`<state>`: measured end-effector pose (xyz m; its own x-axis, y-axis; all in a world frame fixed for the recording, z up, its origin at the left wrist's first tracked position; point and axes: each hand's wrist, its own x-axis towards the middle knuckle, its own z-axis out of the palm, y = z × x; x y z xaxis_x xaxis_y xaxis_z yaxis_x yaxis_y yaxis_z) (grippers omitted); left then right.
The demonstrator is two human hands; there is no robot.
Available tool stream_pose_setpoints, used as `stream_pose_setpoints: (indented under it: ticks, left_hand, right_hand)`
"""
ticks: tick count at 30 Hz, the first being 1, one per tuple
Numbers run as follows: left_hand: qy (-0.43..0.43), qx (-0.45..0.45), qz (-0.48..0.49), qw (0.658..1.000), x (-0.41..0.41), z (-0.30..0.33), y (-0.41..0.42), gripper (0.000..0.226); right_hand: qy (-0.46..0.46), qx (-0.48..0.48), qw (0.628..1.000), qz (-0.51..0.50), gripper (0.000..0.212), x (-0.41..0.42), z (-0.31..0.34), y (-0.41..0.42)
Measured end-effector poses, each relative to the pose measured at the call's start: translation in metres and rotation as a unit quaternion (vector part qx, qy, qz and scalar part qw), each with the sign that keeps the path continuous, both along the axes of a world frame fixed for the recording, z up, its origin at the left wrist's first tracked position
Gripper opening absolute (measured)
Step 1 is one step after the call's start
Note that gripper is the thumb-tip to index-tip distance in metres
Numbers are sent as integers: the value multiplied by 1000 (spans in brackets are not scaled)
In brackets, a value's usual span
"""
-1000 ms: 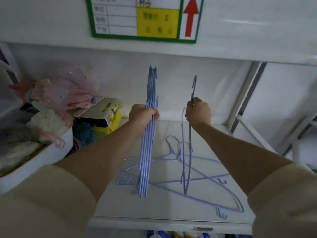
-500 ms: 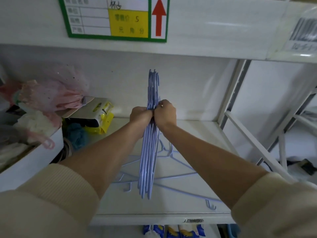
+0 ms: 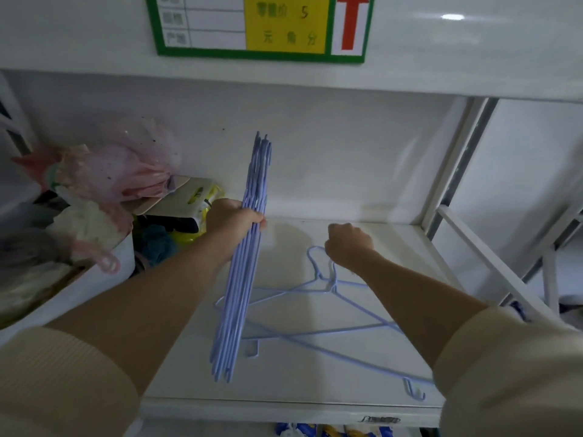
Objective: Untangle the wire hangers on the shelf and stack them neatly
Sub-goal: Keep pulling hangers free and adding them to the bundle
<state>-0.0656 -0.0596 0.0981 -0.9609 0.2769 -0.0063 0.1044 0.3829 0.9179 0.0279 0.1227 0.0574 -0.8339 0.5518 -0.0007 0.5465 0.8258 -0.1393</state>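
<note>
My left hand point(image 3: 232, 220) grips a bundle of several blue wire hangers point(image 3: 249, 247), held upright and edge-on above the white shelf point(image 3: 394, 247). Two more blue wire hangers point(image 3: 315, 329) lie crossed and flat on the shelf, with their hooks pointing toward the back. My right hand point(image 3: 348, 246) is down at those hooks with its fingers curled over them. Whether it grips a hook is hidden by the hand.
A white tub point(image 3: 94, 279) full of pink and white fabric items stands at the left. Behind it lie yellow packaged goods point(image 3: 195, 203). A price label point(image 3: 258, 26) hangs on the shelf above. Slanted white frame bars point(image 3: 492, 266) bound the shelf's right side.
My right hand added its single hanger to the bundle in my left hand, then let go and dropped down to the hooks of the hangers lying on the shelf.
</note>
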Motion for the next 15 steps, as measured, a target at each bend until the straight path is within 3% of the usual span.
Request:
stream_pose_setpoints:
  ticks: [4, 8, 15]
  left_hand:
    - [1, -19, 8, 1000, -9, -4, -13, 32]
    - [-10, -34, 8, 999, -11, -15, -18, 35]
    - [-12, -25, 3, 1000, -15, -27, -12, 37]
  right_hand:
    - [-87, 57, 994, 20, 33, -3, -32, 6]
    - [-145, 22, 989, 21, 38, -15, -55, 9]
    - [-130, -19, 991, -4, 43, -40, -81, 5]
